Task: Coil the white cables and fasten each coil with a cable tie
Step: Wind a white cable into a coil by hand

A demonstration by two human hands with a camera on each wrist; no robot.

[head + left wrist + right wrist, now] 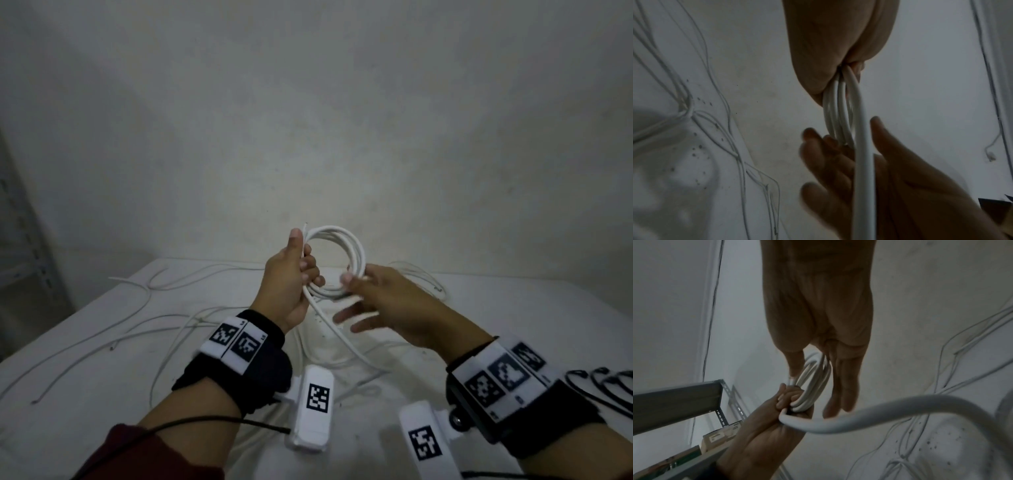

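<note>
We're standing over a big white table (102,359) w/ a plain wall (308,102) behind it and a grey metal shelf rack (684,400) off to the left. Loose white cables (161,284) are lying all over the tabletop, and a few black cable ties (599,387) are sitting at the right edge near our right wrist.

We're holding the coil (342,253) up above the table, roughly btwn both hands, standing upright as a ring of several loops. Our left hand (291,281) is gripping the left side of it: fingers curled round the bundled strands, thumb lying straight up along the outside, and the cut end of the cable poking up just past the thumb tip. The left wrist cam shows the strands coming out of the closed fist.

Our right hand (387,305) is at the lower right of the ring. Thumb and one finger seem to be pinching the bundle there, other fingers (356,313) spreading out loosely below it, a bit blurred tbh.

The uncoiled tail (346,339) is dropping from the left fist down to the table, passing just under the right fingers.
</note>
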